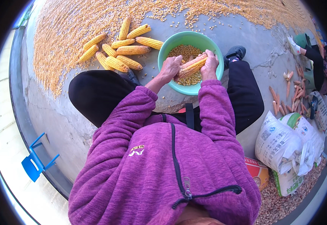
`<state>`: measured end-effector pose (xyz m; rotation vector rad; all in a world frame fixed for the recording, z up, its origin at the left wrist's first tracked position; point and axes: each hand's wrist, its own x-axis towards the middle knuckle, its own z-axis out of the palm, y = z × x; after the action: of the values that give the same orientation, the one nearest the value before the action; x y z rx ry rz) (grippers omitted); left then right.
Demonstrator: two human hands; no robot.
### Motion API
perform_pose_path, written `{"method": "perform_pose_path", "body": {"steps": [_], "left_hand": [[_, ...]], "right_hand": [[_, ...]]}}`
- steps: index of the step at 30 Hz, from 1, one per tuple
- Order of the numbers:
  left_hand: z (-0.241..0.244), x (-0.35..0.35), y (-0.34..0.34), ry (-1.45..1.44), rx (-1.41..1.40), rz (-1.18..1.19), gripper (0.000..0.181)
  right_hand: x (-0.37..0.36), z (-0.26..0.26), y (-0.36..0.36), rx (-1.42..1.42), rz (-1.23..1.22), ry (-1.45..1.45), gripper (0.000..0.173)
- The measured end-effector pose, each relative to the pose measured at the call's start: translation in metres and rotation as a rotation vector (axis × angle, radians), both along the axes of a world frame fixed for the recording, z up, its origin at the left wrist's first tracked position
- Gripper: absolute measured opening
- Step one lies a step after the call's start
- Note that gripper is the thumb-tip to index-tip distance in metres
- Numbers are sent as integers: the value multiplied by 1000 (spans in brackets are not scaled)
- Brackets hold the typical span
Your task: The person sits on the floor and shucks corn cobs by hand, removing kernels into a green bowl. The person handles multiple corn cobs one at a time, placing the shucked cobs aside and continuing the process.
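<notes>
Both of my hands hold a partly shelled corn cob (193,67) over a round green plastic basin (165,47). My left hand (171,67) grips its left end, and my right hand (210,64) is closed around the other end. Part of the cob is bare and pinkish, while yellow kernels still sit along its lower side. Loose corn kernels (190,81) cover the bottom of the basin. Left of the basin, several unshelled ears of corn (133,50) lie in a loose pile on the concrete floor.
Loose kernels (51,50) spread widely over the floor ahead and to the left. Bare cobs (298,94) lie at the right, near another person's arm (311,53). Filled woven sacks (278,142) stand at the lower right. A small blue chair (34,163) is at the far left.
</notes>
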<state>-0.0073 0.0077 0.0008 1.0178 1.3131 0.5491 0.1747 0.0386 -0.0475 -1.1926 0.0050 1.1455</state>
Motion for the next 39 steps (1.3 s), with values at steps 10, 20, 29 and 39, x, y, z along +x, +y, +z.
{"method": "perform_pose_path", "body": {"steps": [10, 20, 29, 39], "left_hand": [[32, -3, 5, -133, -39, -212, 59], [8, -4, 2, 24, 213, -175, 57], [17, -3, 4, -32, 32, -366, 61], [10, 2, -3, 111, 249, -365, 59]], "right_hand": [[18, -33, 1, -199, -196, 198, 20], [10, -23, 0, -108, -55, 231, 40], [0, 5, -2, -149, -7, 77, 38], [1, -2, -1, -142, -25, 20, 40]]}}
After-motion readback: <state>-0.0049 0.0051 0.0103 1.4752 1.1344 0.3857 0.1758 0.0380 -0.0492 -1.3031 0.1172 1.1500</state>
